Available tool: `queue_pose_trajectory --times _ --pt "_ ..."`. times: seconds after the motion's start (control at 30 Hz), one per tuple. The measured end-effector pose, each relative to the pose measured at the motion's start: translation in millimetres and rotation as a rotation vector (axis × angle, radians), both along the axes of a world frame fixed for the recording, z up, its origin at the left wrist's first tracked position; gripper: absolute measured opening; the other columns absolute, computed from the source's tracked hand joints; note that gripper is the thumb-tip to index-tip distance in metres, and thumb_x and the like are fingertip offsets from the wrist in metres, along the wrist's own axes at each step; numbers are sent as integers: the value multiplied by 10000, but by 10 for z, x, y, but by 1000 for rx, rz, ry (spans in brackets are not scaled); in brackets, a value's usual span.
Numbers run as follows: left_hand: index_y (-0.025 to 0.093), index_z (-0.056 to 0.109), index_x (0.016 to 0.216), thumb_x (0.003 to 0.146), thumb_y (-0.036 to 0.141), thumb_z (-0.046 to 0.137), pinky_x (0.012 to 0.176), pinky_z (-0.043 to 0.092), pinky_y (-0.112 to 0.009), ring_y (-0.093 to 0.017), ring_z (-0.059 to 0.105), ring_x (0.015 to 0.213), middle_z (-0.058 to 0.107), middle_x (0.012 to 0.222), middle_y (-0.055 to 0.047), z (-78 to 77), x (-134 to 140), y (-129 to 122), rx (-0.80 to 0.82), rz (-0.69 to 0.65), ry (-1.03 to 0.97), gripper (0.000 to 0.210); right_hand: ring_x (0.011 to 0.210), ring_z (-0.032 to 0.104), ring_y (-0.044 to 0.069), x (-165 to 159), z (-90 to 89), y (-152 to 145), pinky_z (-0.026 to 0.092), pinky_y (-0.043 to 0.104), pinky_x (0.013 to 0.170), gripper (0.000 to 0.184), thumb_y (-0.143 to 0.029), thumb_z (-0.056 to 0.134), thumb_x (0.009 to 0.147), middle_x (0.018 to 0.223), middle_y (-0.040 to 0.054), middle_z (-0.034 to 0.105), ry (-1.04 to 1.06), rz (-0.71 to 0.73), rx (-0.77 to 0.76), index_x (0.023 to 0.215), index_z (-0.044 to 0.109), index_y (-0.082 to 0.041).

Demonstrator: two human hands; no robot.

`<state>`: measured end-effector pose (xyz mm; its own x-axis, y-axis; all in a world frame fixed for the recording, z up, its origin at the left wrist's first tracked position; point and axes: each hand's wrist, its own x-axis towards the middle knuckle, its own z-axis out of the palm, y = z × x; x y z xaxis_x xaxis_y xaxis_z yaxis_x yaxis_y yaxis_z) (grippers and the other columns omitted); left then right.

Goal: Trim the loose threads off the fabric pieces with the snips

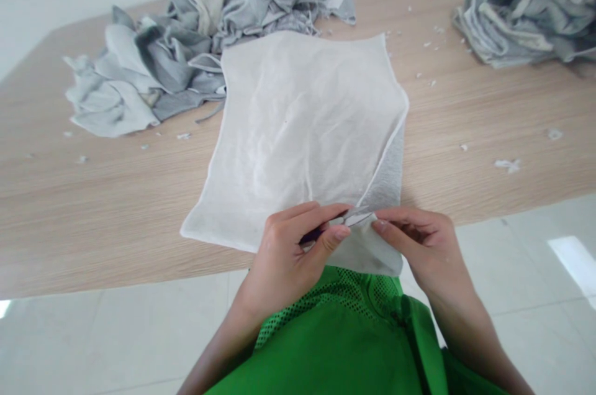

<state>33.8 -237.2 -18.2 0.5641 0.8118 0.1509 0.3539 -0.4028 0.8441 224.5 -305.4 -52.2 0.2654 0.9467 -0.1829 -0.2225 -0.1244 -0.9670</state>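
Note:
A whitish square cloth [279, 128] with a stitched edge lies over the front of the table, its right side folded to show a grey face [388, 171]. My left hand [298, 240] is closed around small thread snips [356, 216] with a dark handle, mostly hidden by the fingers. The metal blades point right, at a small white bit of the cloth near its lower right corner. Pinched between the thumb and fingertips of my right hand [416, 236] is that part of the cloth, right by the blade tips.
Behind the cloth, a heap of crumpled grey and white cloths [172, 53] spreads to the left. Another heap [535, 16] sits at the far right. White scraps [507, 165] are scattered over the wooden table [475, 109], whose front edge is just before me.

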Motion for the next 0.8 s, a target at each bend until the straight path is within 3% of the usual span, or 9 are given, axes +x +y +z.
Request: queue_pose_trajectory --times 0.23,0.8 --pt "170 676 1294 966 252 661 597 447 -212 -96 566 678 631 825 -8 -34 -26 -69 158 -62 18 339 684 739 110 12 -21 5 577 151 630 96 -249 809 821 784 -17 805 32 19 29 881 841 -316" --pt "146 635 1303 971 248 663 538 419 -229 -103 549 642 606 805 1 -179 47 -69 521 -5 84 349 652 707 101 36 -76 -41 547 144 580 99 -264 808 839 783 -8 803 83 36 27 909 835 -329"
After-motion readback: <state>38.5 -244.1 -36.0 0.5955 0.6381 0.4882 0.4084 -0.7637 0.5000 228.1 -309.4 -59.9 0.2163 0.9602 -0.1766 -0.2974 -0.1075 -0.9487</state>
